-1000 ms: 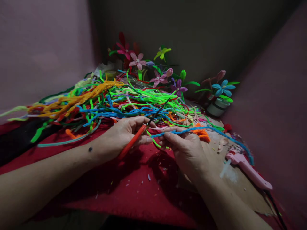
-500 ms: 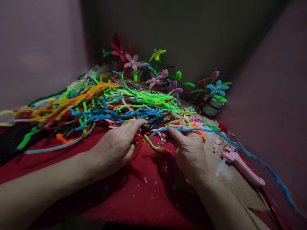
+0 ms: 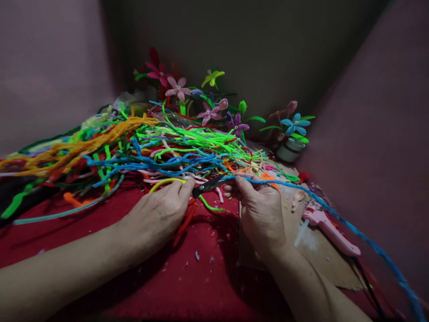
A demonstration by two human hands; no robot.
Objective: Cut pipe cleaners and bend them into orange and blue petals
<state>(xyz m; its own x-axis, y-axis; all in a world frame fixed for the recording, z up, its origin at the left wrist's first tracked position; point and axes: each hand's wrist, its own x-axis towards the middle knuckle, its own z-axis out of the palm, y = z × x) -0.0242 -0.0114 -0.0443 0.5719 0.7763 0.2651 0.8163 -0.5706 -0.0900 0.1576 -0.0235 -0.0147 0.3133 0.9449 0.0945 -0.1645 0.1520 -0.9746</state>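
My left hand [image 3: 164, 208] is wrapped round a pair of scissors [image 3: 203, 188] with dark blades and red handles. The blades point right, nearly closed, at the near end of a long blue pipe cleaner [image 3: 311, 196]. Whether they have cut through it I cannot tell. In a pinch between thumb and fingers, my right hand [image 3: 263, 210] holds that pipe cleaner close to its end. The rest of it trails away to the lower right. A light green pipe cleaner [image 3: 211, 205] lies beneath the blades on the red cloth [image 3: 161, 277].
Behind my hands is a large heap of coloured pipe cleaners [image 3: 187, 138]. Pipe-cleaner flowers [image 3: 208, 112] stand at the back, with a small jar [image 3: 291, 150] to their right. A pink glue gun [image 3: 331, 230] rests on a cardboard sheet [image 3: 318, 259]. Small scraps dot the cloth.
The scissor blades have swung down onto the blue pipe cleaner's end and come together. My right hand keeps its pinch. The whole scene has shifted slightly left in view.
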